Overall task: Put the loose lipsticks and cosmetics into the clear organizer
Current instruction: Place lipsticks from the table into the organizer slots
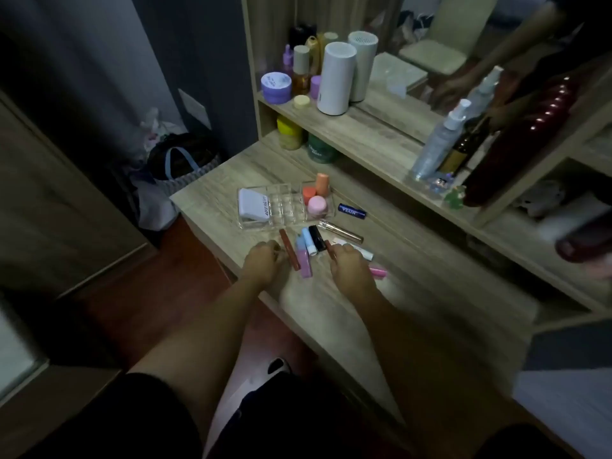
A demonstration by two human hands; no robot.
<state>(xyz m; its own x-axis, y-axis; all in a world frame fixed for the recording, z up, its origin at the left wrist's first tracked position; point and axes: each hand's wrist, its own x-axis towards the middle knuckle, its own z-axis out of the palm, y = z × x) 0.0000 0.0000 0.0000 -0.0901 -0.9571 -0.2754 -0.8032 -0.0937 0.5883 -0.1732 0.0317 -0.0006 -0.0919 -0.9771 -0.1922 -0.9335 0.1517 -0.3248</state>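
Note:
A clear organizer (pixel 281 207) sits on the wooden dressing table (pixel 414 279), holding a white compact at its left and orange and pink pots at its right. Just in front lies a cluster of loose cosmetics: a brown lipstick (pixel 288 248), a pink tube (pixel 303 263), a light-blue stick (pixel 309 241), a black tube (pixel 317 239), a gold wand (pixel 341 231), a white tube (pixel 359 251) and a pink item (pixel 378 272). My left hand (pixel 261 261) rests curled beside the brown lipstick. My right hand (pixel 347 263) is closed around a thin dark-red lipstick (pixel 330 248).
A dark blue tube (pixel 352 211) lies right of the organizer. The shelf above carries a white cylinder (pixel 336 77), purple jar (pixel 276 87), spray bottle (pixel 438 140) and dark bottles. A mirror stands behind. A bag (pixel 185 160) sits on the floor at left.

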